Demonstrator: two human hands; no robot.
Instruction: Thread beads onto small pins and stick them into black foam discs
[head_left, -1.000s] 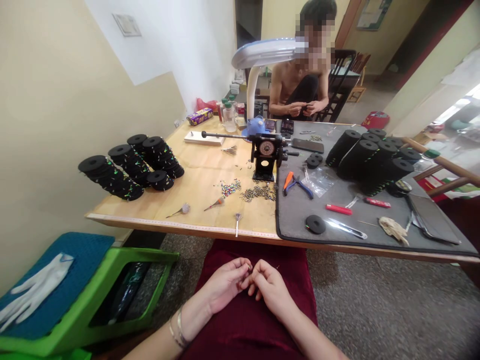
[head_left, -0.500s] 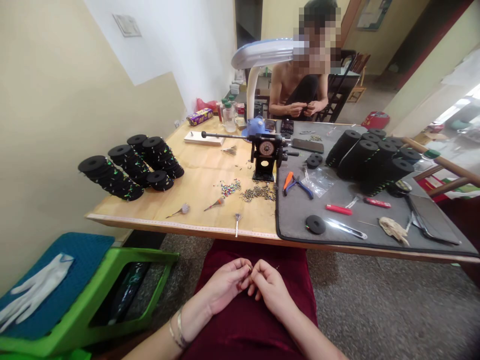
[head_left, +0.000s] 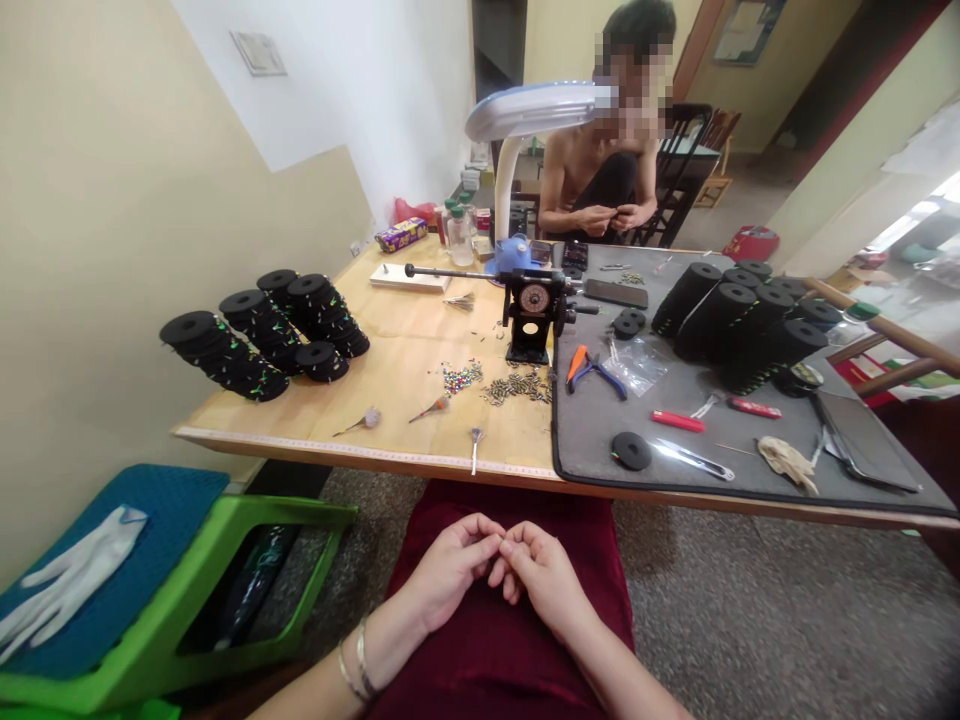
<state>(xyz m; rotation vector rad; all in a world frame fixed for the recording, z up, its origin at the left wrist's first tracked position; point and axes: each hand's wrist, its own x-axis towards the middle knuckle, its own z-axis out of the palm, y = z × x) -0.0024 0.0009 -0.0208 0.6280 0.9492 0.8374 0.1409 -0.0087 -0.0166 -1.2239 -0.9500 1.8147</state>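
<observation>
My left hand (head_left: 450, 565) and my right hand (head_left: 544, 575) rest together over my dark red lap (head_left: 510, 640), below the table's front edge. Both have curled fingers, with fingertips pinched and touching each other. Whatever they pinch is too small to make out. Bracelets circle my left wrist (head_left: 354, 660). The nearest things on the table are a small tuft tool (head_left: 475, 445) at the edge and a black disc (head_left: 631, 450) on the grey mat (head_left: 600, 420).
On the wooden table (head_left: 390, 380) stand stacks of black spools (head_left: 259, 335), more black spools (head_left: 742, 315), a black winding device (head_left: 532, 315), a lamp (head_left: 525, 110), beads, pliers, lighters. Another person (head_left: 600, 190) sits at the far side. A green stool (head_left: 150, 580) with a white glove stands left.
My fingertips have shifted slightly, closing together a bit more. The view has tilted a little. Nothing on the table has moved.
</observation>
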